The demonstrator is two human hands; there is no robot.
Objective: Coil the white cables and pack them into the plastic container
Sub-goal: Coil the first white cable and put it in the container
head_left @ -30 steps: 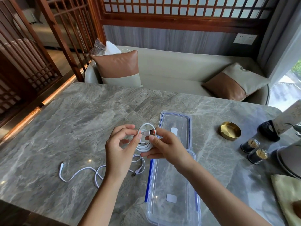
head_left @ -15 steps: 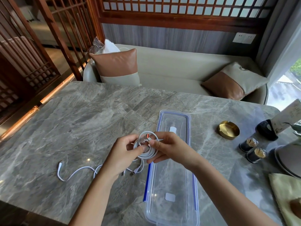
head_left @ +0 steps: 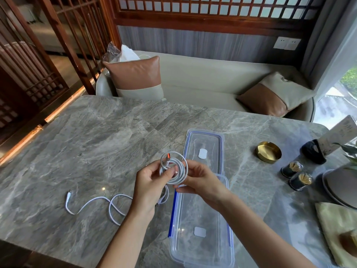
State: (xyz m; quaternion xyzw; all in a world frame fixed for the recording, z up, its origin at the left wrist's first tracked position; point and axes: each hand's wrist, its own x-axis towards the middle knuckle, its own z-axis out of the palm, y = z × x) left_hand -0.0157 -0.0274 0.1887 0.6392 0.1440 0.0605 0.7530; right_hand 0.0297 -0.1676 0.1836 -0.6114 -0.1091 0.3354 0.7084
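My left hand [head_left: 149,182] and right hand [head_left: 201,181] both pinch the coiled white cable [head_left: 174,168] above the bench [head_left: 96,151]; second cable [head_left: 100,205] loose near-left; plastic container [head_left: 201,246] just right.

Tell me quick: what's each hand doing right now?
Left hand: holding the coiled cable.
Right hand: pinching the same coiled cable.

Grey marble table [head_left: 96,151], loose white cable [head_left: 92,204] toward near edge, clear container [head_left: 202,252] just right, lid [head_left: 204,140] beyond, brass dish [head_left: 268,151] toward right edge.
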